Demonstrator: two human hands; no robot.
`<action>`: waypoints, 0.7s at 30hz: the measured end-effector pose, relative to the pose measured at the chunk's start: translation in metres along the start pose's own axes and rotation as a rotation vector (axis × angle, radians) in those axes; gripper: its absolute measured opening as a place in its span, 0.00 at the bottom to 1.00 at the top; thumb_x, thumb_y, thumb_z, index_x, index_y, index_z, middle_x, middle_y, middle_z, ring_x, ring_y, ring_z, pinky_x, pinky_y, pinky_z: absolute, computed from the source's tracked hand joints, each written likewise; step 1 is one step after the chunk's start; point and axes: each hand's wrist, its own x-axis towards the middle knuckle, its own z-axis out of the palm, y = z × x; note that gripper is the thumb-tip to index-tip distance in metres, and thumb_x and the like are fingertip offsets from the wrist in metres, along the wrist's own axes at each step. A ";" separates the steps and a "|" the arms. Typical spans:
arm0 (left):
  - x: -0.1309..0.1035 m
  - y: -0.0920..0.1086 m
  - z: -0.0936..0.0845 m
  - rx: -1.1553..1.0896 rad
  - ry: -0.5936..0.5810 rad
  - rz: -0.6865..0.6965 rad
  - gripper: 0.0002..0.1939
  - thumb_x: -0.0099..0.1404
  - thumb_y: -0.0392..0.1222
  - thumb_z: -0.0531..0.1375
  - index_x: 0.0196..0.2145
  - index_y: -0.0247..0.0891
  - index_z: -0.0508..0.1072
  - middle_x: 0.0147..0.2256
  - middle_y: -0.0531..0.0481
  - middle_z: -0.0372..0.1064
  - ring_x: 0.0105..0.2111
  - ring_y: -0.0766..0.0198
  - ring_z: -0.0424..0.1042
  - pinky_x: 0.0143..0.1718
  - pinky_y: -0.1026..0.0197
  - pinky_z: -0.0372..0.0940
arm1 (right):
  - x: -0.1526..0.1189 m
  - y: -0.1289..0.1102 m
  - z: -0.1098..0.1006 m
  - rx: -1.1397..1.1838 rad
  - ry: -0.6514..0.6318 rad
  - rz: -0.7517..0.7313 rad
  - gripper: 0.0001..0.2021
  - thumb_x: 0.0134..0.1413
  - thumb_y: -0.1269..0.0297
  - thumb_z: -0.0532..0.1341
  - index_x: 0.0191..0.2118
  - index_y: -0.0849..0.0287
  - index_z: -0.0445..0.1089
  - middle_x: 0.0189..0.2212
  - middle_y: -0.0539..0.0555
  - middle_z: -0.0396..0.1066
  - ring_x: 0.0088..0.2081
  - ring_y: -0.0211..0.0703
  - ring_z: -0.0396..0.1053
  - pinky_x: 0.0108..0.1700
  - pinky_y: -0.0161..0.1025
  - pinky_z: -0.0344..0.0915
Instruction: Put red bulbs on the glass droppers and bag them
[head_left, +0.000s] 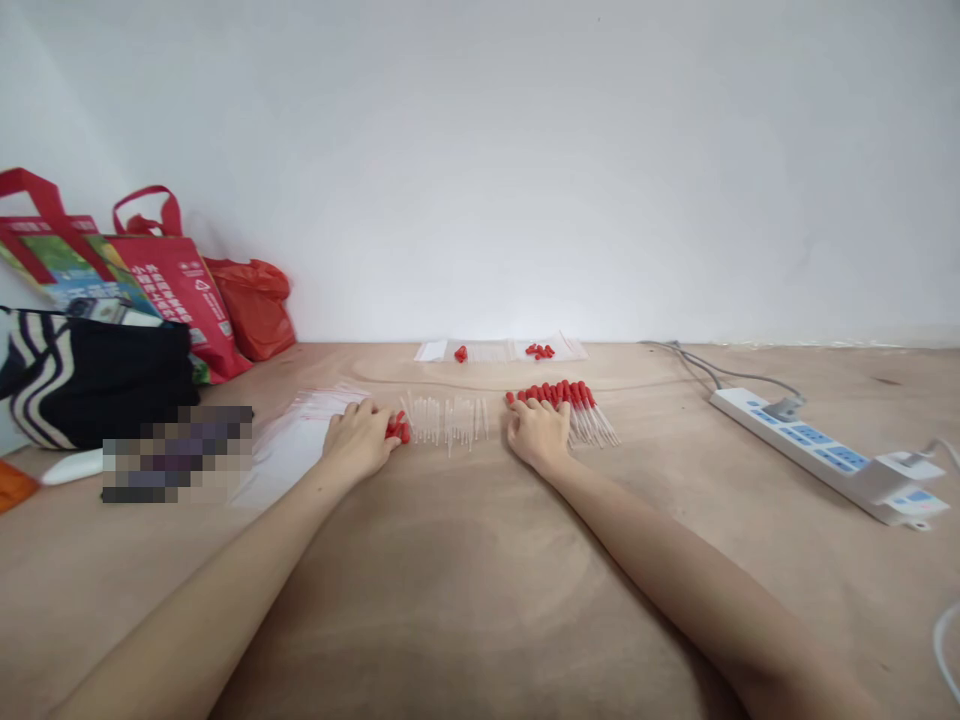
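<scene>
My left hand (358, 438) rests on the table between clear plastic bags and a small pile of red pieces (400, 428). Its fingers are bent over with the thumb apart, next to the red pieces, and no held thing shows. Between the hands lies a row of thin pale sticks (448, 420). My right hand (541, 432) lies spread at the left end of a row of red-tipped sticks (581, 402). Its fingertips reach the red tips and partly hide them; whether they press on them I cannot tell.
Flat clear bags (289, 440) lie on the left. Near the wall are another clear bag (487, 351) and more red pieces (540, 351). A power strip (817, 450) with cables stands right. Shopping bags (172, 290) and a black striped cloth item (112, 375) fill the far left.
</scene>
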 end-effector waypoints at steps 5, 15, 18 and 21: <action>0.001 0.003 0.004 -0.070 0.063 0.047 0.12 0.57 0.45 0.55 0.37 0.39 0.69 0.40 0.43 0.63 0.43 0.50 0.60 0.40 0.52 0.55 | 0.003 -0.006 -0.003 -0.007 -0.055 -0.016 0.13 0.49 0.67 0.50 0.35 0.60 0.70 0.35 0.60 0.69 0.37 0.47 0.62 0.40 0.46 0.43; 0.005 0.002 0.018 -0.108 0.163 0.199 0.08 0.58 0.44 0.55 0.33 0.40 0.69 0.40 0.46 0.66 0.43 0.51 0.61 0.42 0.50 0.52 | 0.001 -0.024 -0.005 0.053 -0.041 -0.051 0.16 0.53 0.61 0.47 0.34 0.63 0.69 0.36 0.62 0.69 0.39 0.49 0.62 0.41 0.47 0.45; 0.006 0.001 0.020 -0.090 0.208 0.243 0.06 0.58 0.42 0.54 0.30 0.40 0.69 0.37 0.47 0.67 0.41 0.54 0.62 0.43 0.50 0.51 | 0.005 -0.033 -0.004 0.053 -0.070 0.015 0.16 0.52 0.61 0.48 0.35 0.65 0.69 0.36 0.64 0.69 0.39 0.50 0.63 0.42 0.48 0.46; 0.007 0.001 0.019 -0.136 0.289 0.281 0.06 0.60 0.40 0.53 0.29 0.39 0.69 0.35 0.48 0.68 0.40 0.55 0.63 0.43 0.51 0.52 | 0.012 -0.039 -0.004 0.049 -0.134 0.061 0.16 0.50 0.62 0.50 0.35 0.67 0.70 0.34 0.65 0.70 0.39 0.51 0.64 0.43 0.48 0.46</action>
